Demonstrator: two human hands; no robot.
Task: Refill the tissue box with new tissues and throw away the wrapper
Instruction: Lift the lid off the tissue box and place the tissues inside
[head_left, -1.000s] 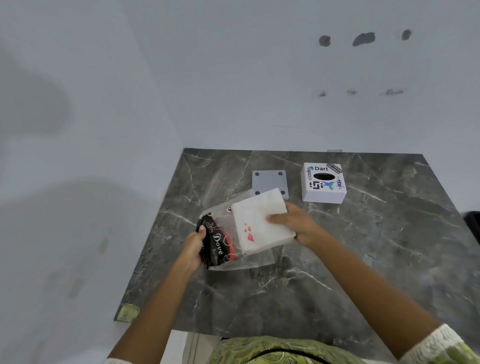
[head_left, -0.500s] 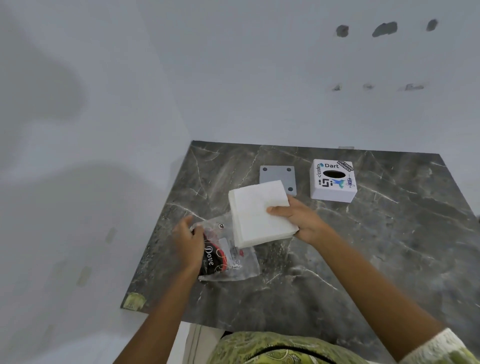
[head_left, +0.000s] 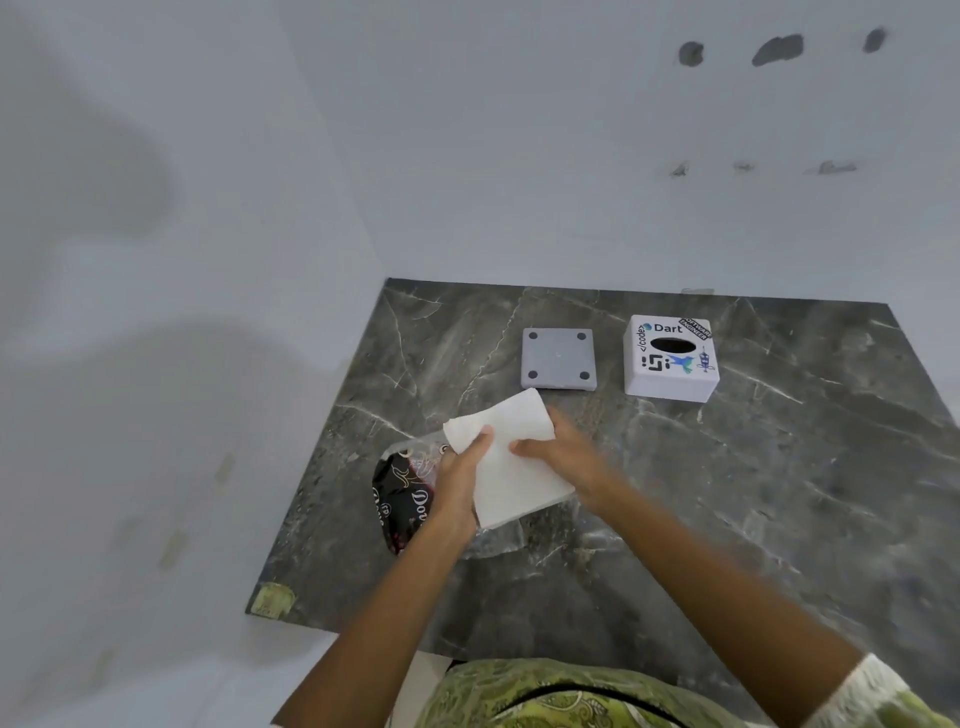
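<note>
A white stack of tissues (head_left: 506, 467) is held above the dark marble table (head_left: 727, 493) by both hands. My left hand (head_left: 460, 480) grips its left edge and my right hand (head_left: 563, 457) grips its right edge. Under and left of the stack lies the clear plastic wrapper (head_left: 402, 493) with a black and red printed end, flat on the table and partly hidden by my left hand. The white tissue box cover (head_left: 671, 358) with stickers and an oval slot stands at the back right. Its grey base plate (head_left: 559, 359) lies to the left of it.
White walls close the table's far side and left side. A yellowish tag (head_left: 270, 599) sticks to the table's front left corner. Green patterned clothing (head_left: 571, 696) shows at the bottom edge.
The tissue stack has come fully out of the wrapper. My left hand let go of the wrapper and took hold of the stack's left edge; the wrapper stays on the table.
</note>
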